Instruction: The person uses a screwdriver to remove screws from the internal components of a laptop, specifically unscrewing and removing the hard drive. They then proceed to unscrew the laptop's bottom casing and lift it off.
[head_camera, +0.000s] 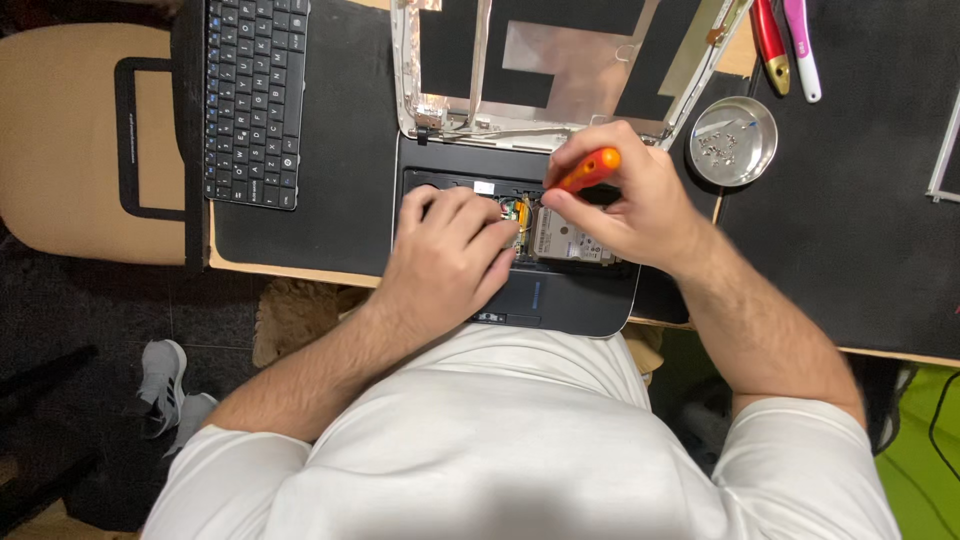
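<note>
Both hands are down in the opened laptop base (560, 300), which sits at the near edge of the black mat (340, 150), and everything turns on one small spot: the exposed bay in the middle of the chassis, where a silver hard drive (565, 240) lies flat. The right hand (625, 195) is wrapped around an orange-handled screwdriver (590, 168), fingers clenched on the handle; the handle's long axis runs from about two o'clock down toward eight o'clock, so the hidden tip points down and left into the bay, toward the drive's left edge. The tip itself is covered by the fingers, so I cannot tell whether it sits in a screw. The left hand (450, 250) lies at nine o'clock from the drive, palm down on the chassis, fingers curled with the fingertips (505, 232) pressed in beside the small gold and orange connector parts (518, 212); whether they pinch anything or merely steady the frame cannot be made out. Both hands are right at the bay, the fingertips of the two nearly touching, left forearm coming in from seven o'clock, right forearm from five o'clock. Beyond, at twelve o'clock, lies the stripped lid shell (560, 60); at two o'clock a round metal dish (733, 140) holds small screws; a detached keyboard (252, 95) rests at ten o'clock.
</note>
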